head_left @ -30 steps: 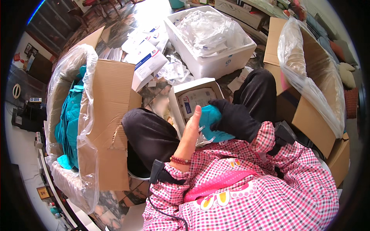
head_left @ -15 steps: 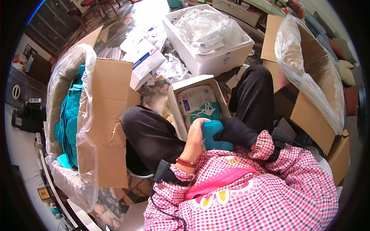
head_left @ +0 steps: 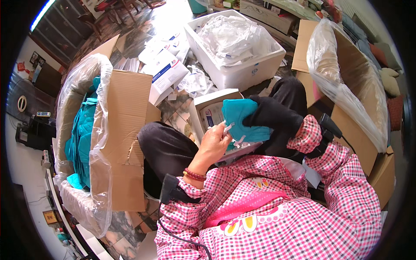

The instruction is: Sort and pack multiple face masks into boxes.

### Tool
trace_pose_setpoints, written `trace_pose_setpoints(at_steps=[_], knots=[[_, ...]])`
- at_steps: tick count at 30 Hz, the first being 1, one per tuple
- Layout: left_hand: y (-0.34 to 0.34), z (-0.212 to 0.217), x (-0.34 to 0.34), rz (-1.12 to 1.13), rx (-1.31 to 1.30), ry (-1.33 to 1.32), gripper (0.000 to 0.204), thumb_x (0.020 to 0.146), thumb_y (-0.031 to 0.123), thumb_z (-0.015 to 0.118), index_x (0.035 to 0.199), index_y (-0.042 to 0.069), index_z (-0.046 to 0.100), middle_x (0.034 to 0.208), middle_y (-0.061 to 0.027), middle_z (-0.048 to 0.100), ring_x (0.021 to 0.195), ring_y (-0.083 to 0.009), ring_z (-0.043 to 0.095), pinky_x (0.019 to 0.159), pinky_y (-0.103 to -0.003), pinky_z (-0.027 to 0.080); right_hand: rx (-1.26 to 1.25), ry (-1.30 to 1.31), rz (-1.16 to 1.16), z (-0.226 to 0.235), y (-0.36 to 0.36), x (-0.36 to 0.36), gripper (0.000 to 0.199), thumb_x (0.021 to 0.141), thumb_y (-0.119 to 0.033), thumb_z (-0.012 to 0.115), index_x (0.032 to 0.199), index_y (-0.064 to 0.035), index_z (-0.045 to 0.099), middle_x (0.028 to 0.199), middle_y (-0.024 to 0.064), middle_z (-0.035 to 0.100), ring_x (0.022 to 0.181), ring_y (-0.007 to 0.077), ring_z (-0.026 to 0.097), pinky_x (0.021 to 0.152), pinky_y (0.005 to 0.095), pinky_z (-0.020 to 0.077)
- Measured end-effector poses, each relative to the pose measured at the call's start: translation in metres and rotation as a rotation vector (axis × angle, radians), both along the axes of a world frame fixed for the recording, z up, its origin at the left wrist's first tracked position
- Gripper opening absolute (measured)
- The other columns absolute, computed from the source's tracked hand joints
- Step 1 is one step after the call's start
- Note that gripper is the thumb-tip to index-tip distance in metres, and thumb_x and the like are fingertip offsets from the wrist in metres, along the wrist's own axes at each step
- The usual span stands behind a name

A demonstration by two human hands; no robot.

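A folded teal cloth piece (head_left: 237,113) with white ties is held up over an open white carton (head_left: 197,108) between my knees. My right hand (head_left: 275,119), in a black glove, grips the cloth from the right side. At its lower left corner my bare left hand (head_left: 214,143) has its fingers closed on a white tie (head_left: 229,127). Inside the carton lies a white printed packet (head_left: 212,116), partly hidden by the cloth and my hands.
On the left, a plastic-lined cardboard box (head_left: 125,134) holds teal cloth pieces (head_left: 84,134). A white foam box (head_left: 242,71) full of clear-wrapped packets stands ahead, beside a white printed carton (head_left: 167,76) and scattered packets. Another plastic-lined cardboard box (head_left: 355,117) is on the right.
Both hands have lifted the teal cloth piece up and forward from near my lap. My left hand has shifted from the cloth's side to a white tie at its corner.
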State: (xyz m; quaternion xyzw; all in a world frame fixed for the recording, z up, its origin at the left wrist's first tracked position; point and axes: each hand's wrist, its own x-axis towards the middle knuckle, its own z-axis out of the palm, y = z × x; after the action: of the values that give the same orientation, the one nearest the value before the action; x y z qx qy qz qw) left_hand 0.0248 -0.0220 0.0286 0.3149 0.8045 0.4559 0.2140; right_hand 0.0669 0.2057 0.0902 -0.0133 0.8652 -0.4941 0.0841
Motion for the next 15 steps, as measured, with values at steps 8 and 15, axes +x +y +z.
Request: trace_pose_setpoints(at_steps=[8,15], knots=[[-0.02,0.013,-0.009,-0.016,-0.212,0.483,0.017,0.093,0.021,0.058,0.089,0.005,0.061,0.089,-0.0153,0.062,0.088,-0.0357,0.057,0.077,-0.046,0.045,0.195,0.025,-0.079,0.009,0.042,-0.006,0.047,0.073,-0.019,0.083,0.114,-0.0017,0.068,0.097,0.0161,0.073,0.088,0.022,0.07,0.086,0.0363,0.0538],[-0.041,0.017,-0.021,-0.007,-0.334,0.663,0.017,0.095,0.019,0.055,0.087,0.006,0.061,0.092,-0.0092,0.063,0.09,-0.0327,0.058,0.08,-0.044,0.047,-0.102,-0.074,-0.227,0.022,0.081,-0.008,0.041,0.075,-0.025,0.081,0.105,0.0011,0.072,0.093,0.0126,0.074,0.081,0.0181,0.068,0.08,0.0328,0.0533]])
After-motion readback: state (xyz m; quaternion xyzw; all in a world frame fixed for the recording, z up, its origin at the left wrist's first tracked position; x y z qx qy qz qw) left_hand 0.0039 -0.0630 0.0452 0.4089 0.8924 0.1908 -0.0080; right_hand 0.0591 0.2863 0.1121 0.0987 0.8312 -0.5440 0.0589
